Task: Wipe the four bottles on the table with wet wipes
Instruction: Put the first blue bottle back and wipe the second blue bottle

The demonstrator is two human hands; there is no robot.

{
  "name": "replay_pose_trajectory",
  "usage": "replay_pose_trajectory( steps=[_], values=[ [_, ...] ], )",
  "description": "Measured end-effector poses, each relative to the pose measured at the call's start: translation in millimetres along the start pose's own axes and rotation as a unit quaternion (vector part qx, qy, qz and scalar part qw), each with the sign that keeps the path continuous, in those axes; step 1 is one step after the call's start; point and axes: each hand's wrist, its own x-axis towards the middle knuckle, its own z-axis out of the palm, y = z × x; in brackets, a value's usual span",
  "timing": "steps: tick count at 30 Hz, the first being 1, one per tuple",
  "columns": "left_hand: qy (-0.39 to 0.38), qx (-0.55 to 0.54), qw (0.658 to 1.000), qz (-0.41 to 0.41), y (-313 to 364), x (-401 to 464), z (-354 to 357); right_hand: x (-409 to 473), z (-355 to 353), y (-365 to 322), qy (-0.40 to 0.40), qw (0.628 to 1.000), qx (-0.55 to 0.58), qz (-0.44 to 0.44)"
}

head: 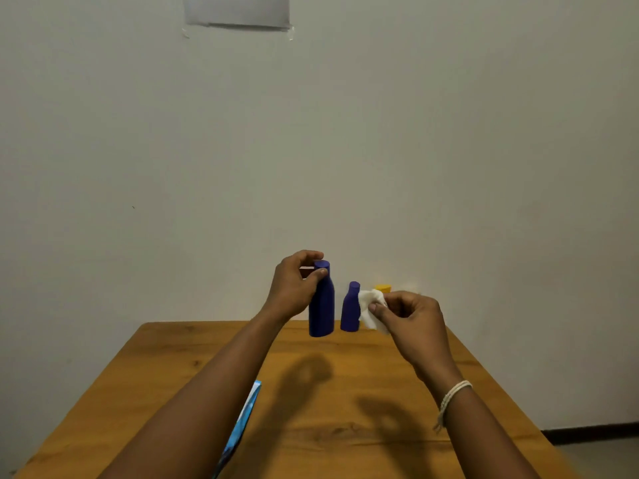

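My left hand [294, 288] grips a tall dark blue bottle [322, 305] by its cap and neck and holds it upright above the far part of the wooden table [166, 368]. A smaller dark blue bottle [350, 307] stands just to its right near the table's far edge. My right hand [411, 319] pinches a crumpled white wet wipe [370, 305] right beside the small bottle. Behind the wipe only the yellow top of another bottle [383, 288] shows. A fourth bottle is not in view.
A blue wet-wipe pack [243, 420] lies on the table near my left forearm, partly hidden by it. A plain wall rises right behind the table's far edge. A sheet of paper [237, 10] is taped high on the wall.
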Motion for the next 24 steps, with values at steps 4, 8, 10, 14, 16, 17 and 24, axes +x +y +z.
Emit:
replay_pose_trajectory(
  steps=[4,8,10,14,16,17,24],
  values=[
    [-0.029,0.052,0.997,-0.043,-54,45,26,16,8,56,-0.002,0.999,-0.022,0.047],
    [-0.065,0.074,0.993,-0.062,-101,77,61,32,16,99,0.0,0.996,-0.037,0.083],
    [-0.08,0.078,0.991,-0.068,-118,88,73,41,21,112,-0.002,0.995,-0.04,0.091],
    [-0.083,0.078,0.99,-0.08,-149,99,86,52,33,133,-0.007,0.994,-0.042,0.103],
    [-0.08,0.094,0.989,-0.086,-163,100,90,55,40,142,-0.012,0.992,-0.05,0.111],
    [-0.079,0.097,0.988,-0.091,-169,100,90,56,43,145,-0.015,0.992,-0.054,0.113],
    [-0.065,0.083,0.989,-0.103,-182,106,86,53,56,154,-0.021,0.99,-0.042,0.134]
  ],
)
